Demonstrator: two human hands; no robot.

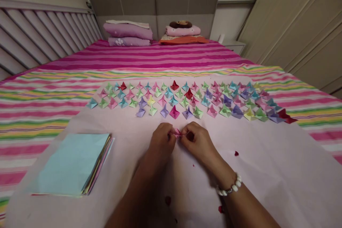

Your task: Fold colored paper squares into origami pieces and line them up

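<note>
Between my two hands is a small pink folded paper piece (177, 133), pinched at both sides. My left hand (162, 138) grips its left end with thumb and forefinger. On the opposite side my right hand (197, 139) pinches the right end, fingers curled. The fingers hide most of its shape. Just beyond the hands stand rows of small folded paper boats in many colours, with a magenta paper boat (174, 112) nearest. A stack of square coloured paper (74, 164), light blue on top, lies to the left of my left arm.
A pale sheet (267, 171) covers the near part of the striped bed (40, 103). Small dark red scraps, such as one red scrap (236, 153), lie around my arms. Folded bedding (128, 32) sits by the headboard (139, 5). A slatted rail (53, 35) borders the left.
</note>
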